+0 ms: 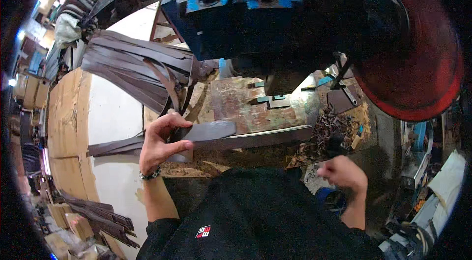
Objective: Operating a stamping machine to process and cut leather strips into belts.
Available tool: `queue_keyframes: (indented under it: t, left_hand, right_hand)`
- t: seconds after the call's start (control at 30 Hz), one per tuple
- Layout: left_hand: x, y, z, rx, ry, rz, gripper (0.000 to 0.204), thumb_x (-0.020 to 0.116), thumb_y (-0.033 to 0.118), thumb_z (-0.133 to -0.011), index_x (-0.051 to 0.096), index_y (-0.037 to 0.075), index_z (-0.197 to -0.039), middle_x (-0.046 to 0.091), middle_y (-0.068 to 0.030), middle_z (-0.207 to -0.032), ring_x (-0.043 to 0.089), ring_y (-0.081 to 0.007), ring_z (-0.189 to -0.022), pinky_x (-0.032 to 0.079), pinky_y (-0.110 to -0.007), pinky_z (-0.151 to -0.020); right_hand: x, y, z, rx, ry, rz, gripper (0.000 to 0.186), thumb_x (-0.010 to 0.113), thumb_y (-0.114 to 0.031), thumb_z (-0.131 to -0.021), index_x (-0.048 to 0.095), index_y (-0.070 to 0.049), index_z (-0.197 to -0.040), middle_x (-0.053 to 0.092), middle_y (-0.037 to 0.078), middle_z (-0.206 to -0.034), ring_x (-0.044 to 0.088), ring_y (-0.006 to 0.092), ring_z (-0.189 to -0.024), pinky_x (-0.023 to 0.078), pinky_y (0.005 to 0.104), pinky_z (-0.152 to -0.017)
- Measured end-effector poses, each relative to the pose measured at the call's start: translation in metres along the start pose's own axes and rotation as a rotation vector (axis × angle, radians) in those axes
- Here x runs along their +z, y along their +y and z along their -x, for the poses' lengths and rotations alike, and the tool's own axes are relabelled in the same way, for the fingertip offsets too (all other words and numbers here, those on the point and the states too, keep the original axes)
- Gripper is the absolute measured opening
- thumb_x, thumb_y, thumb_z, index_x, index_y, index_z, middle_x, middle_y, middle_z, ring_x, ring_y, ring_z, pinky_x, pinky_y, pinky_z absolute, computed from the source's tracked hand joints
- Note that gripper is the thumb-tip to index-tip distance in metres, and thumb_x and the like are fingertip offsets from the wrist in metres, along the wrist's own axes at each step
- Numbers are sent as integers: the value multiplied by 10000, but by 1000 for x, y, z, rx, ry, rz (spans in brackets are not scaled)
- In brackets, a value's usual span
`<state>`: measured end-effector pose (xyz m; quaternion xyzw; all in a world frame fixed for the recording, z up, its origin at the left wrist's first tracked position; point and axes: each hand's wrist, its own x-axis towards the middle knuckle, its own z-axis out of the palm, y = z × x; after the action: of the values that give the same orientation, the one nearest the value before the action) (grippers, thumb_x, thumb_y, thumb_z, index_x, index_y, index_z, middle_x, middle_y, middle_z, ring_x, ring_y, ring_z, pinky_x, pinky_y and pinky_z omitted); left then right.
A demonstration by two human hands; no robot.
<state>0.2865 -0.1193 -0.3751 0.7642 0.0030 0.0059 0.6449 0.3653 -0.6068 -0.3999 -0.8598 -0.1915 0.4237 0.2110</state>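
Observation:
My left hand [164,142] pinches a grey-brown, leather-looking strap [212,131] between thumb and fingers. The strap's rounded end points right, over the front of the machine table [231,98]. More of the dark strap material [115,146] trails left from behind the hand. My right hand [345,174] is blurred, with its fingers curled in. It is off the table's front right edge, below a heap of dark trimmings [329,130]; whether anything is in it is hidden. Above the table looms a dark blue machine [295,24] with a large red wheel [418,63] on its right.
A thick bundle of dark straps [132,66] lies on the white and wooden board at the left. Another stack of strips [101,216] is lower left. A blue bin [330,200] stands beside my right forearm. Metal guide parts [275,100] sit under the machine head.

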Motion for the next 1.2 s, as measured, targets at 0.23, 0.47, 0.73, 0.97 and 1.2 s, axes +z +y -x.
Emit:
queue_keyframes:
  t: [0.23,0.47,0.73,0.97,1.2]
  left_hand:
    - [10,1,0,41,-52,100,449,905,162,-762,689,-53,-1092,678,-83,-1038,635,-148,-990,488,-291,-900]
    - [29,-5,4,-62,-60,186,411,782,255,-909,658,-57,-1145,697,-95,-995,654,-141,-871,521,-280,-776]
    - [48,-5,2,-86,-200,394,377,680,284,-982,654,-66,-1118,718,-139,-965,650,-142,-775,538,-282,-704]
    - [66,5,0,-98,-80,130,470,897,114,-768,671,-24,-1157,706,-79,-1121,654,-139,-1050,503,-287,-954]
    - [86,25,2,-56,8,-11,475,909,99,-742,677,-12,-1141,716,-69,-1075,661,-127,-1032,511,-279,-933]
  right_hand:
    - [28,-37,-17,-51,209,-103,315,668,-273,-932,694,34,-869,643,221,-725,652,359,-649,472,438,-613]
    - [17,-79,-43,-301,369,-163,260,635,-228,-966,685,24,-926,665,190,-777,662,303,-687,478,402,-623]
    - [14,-107,-45,-323,416,-244,175,652,-152,-954,693,17,-933,687,108,-767,651,163,-681,497,321,-621]
    - [19,-128,-40,-472,345,-732,188,674,-143,-952,681,-25,-1098,732,77,-905,702,149,-798,549,294,-745]
    - [18,-150,-35,-498,268,-989,244,660,-149,-951,664,7,-1138,730,94,-975,673,140,-806,518,273,-693]
